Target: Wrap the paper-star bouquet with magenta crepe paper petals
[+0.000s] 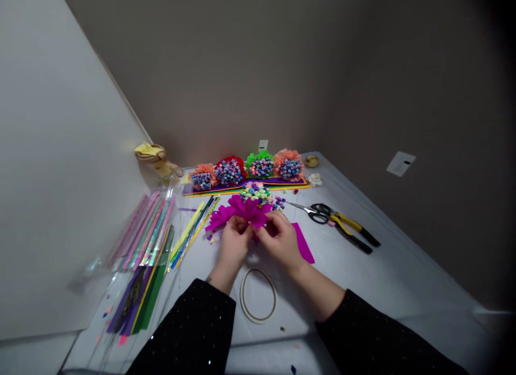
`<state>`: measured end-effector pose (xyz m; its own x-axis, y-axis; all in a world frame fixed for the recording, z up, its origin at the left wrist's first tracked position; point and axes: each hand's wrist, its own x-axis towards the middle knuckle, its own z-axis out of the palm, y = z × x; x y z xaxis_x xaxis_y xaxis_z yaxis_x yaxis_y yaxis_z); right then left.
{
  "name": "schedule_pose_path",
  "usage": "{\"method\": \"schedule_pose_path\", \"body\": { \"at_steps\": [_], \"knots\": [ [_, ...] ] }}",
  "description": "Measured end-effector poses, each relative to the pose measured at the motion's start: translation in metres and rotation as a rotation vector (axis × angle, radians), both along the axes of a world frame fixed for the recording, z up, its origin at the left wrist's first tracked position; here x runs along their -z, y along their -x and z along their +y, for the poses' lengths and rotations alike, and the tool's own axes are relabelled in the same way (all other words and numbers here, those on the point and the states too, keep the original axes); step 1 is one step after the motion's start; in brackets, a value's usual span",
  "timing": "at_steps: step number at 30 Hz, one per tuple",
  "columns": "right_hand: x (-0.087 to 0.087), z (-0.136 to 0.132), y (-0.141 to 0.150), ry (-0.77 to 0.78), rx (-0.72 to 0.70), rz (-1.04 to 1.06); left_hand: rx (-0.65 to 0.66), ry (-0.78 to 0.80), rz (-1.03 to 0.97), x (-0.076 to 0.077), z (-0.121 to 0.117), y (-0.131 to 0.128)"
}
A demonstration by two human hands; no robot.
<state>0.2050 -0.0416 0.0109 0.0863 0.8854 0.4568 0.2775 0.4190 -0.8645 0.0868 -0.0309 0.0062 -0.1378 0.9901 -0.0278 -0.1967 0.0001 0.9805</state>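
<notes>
A magenta crepe paper ruffle [242,209] is pinched between both hands above the middle of the white table. My left hand [235,238] grips its lower edge with thumb and fingers. From the other side my right hand [278,236] pinches the same paper, the fingertips close together. Just behind the ruffle shows a cluster of small pastel folded paper pieces [257,192]; whether it is joined to the ruffle I cannot tell. Right of my right hand lies a flat magenta paper piece [303,245]. A roll of tape [258,295] rests on the table below my hands.
Scissors [318,212] and yellow-black pliers [355,232] lie at right. Several paper flower bunches [229,170] stand at the back on coloured sheets [245,186]. Paper strips in plastic packs [147,230] cover the left side. A yellow-topped jar [155,160] stands by the wall.
</notes>
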Motion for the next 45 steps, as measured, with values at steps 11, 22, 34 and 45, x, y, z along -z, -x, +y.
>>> {"method": "schedule_pose_path", "body": {
  "at_steps": [11, 22, 34, 45],
  "knots": [
    [0.008, 0.006, 0.006, 0.193, -0.007, 0.159, -0.082, -0.070, 0.009, 0.016, -0.001, -0.007],
    [0.006, 0.007, 0.001, 0.276, 0.041, 0.080, 0.095, 0.000, -0.276, 0.004, -0.002, -0.006],
    [0.010, 0.007, -0.004, 0.161, -0.071, 0.184, 0.092, -0.031, -0.145, 0.018, 0.000, 0.007],
    [0.014, 0.006, -0.012, -0.189, -0.048, -0.120, 0.106, -0.296, 0.278, 0.011, -0.005, 0.020]
  ]
}}
